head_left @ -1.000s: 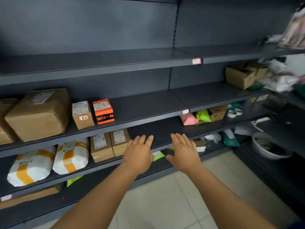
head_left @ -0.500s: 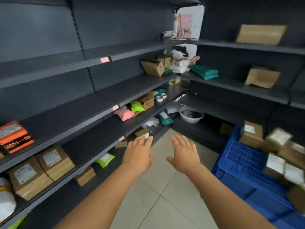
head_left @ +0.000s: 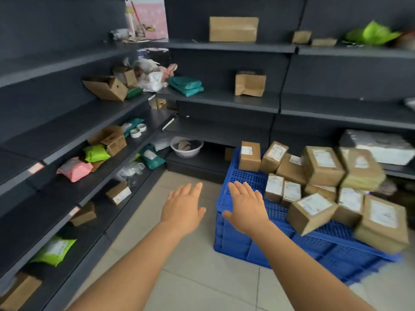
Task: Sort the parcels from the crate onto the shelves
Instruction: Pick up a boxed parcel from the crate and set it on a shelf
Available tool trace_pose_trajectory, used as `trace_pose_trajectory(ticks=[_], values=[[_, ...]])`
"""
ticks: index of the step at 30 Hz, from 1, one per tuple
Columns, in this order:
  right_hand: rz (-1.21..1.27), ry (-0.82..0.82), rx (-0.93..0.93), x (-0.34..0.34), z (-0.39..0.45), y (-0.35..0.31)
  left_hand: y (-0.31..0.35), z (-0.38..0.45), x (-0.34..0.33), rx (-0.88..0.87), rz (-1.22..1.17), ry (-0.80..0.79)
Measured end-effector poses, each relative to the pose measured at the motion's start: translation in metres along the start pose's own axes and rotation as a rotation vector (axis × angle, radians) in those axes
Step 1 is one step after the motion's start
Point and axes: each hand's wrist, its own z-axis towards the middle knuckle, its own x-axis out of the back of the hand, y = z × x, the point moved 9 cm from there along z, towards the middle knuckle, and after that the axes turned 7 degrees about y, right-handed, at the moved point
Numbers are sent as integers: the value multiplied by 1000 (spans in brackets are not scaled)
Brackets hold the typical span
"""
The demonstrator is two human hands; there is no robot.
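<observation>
Head view, from left to right: the dark shelves (head_left: 74, 131) on the left already carry a scatter of parcels, among them a pink packet (head_left: 75, 169) and a green packet (head_left: 96, 153) on a middle level and a small labelled box (head_left: 119, 193) lower down, so part of the sorting looks done. In the near middle, the left hand (head_left: 183, 208) hangs palm-down over the floor tiles, fingers straight and close together, holding nothing. Just to its right, the right hand (head_left: 247, 204) is stretched the same way, empty, above the near-left corner of the blue crate (head_left: 238, 234). The crate on the right is heaped with brown cardboard parcels (head_left: 312, 213), none touched by either hand, so most of the job seems left.
</observation>
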Motion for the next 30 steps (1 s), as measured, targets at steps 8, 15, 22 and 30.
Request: trace_pose_trajectory(ticks=[8, 15, 22, 30], values=[[5, -11, -143, 13, 6, 146, 128, 57, -44, -108, -25, -30], [58, -27, -315, 7, -1, 238, 203, 92, -100, -193, -39, -145], [124, -76, -483, -23, 4, 292, 248, 130, -148, -282, -54, -259], [157, -93, -639, -35, 58, 338, 272, 205, -189, -345, -96, -354]])
